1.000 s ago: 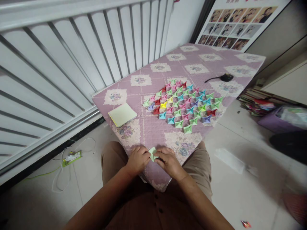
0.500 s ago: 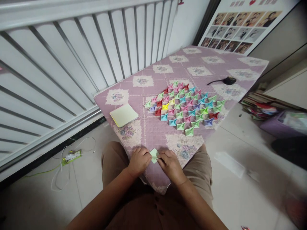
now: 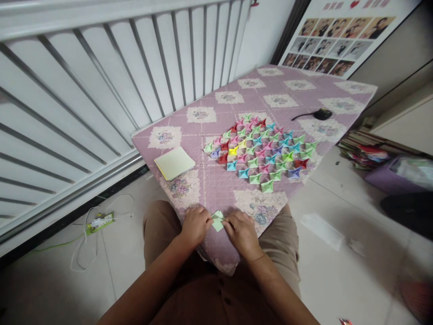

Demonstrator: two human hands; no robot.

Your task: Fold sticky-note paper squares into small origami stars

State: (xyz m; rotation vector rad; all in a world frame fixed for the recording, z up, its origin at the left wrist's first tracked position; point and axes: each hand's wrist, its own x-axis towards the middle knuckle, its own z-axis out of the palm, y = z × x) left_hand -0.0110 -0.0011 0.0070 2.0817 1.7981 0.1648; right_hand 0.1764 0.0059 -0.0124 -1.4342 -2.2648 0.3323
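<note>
A small folded light-green paper (image 3: 218,220) lies between my hands near the close corner of the table. My left hand (image 3: 196,225) pinches its left corner, and my right hand (image 3: 242,230) pinches the right one. Beyond them, several folded paper pieces (image 3: 260,153) in green, pink, blue, red and yellow stand in slanting rows. To the left rests a stack of pale square paper sheets (image 3: 174,163).
The table (image 3: 219,176) has a purple flowered cloth. A black object with a cord (image 3: 323,114) lies at its far right. A white radiator (image 3: 101,81) runs along the left. On the floor sit a power strip (image 3: 100,223) and a purple bin (image 3: 389,174).
The folds of the green paper have shifted slightly, its upper part now looking more raised. Both hands keep almost the same places.
</note>
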